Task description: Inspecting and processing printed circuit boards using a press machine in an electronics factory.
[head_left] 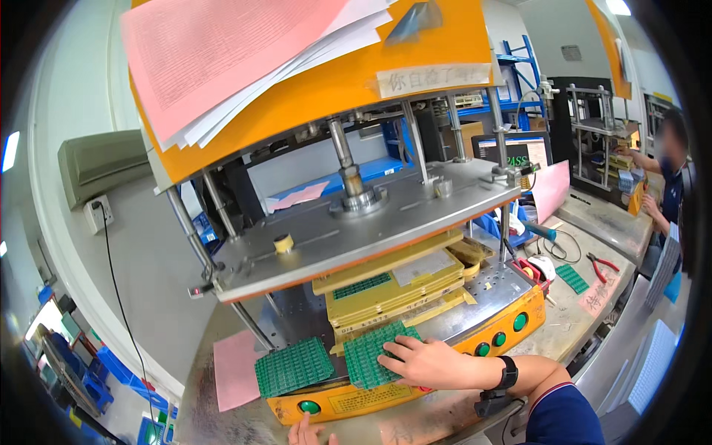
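Observation:
My right hand [426,363], with a black band on its wrist, has its fingers over the right part of a green circuit board panel [365,357]. That panel lies at the front edge of the press, just before the yellow test fixture [397,300]; the thumb is mostly hidden. Left of it, a second green circuit board panel [294,367] rests on the press's front left corner. Low in the picture, my left hand [310,432] is only partly visible, its fingers apart and empty. One fingertip reaches up to the green button [309,406] on the orange front.
The press's metal plate [363,222] hangs on posts above the fixture. More green buttons [521,321] sit at the front right. On the bench are red-handled pliers [602,267], a small green board [572,279] and a screwdriver [540,230]. A co-worker [671,170] works at the far right.

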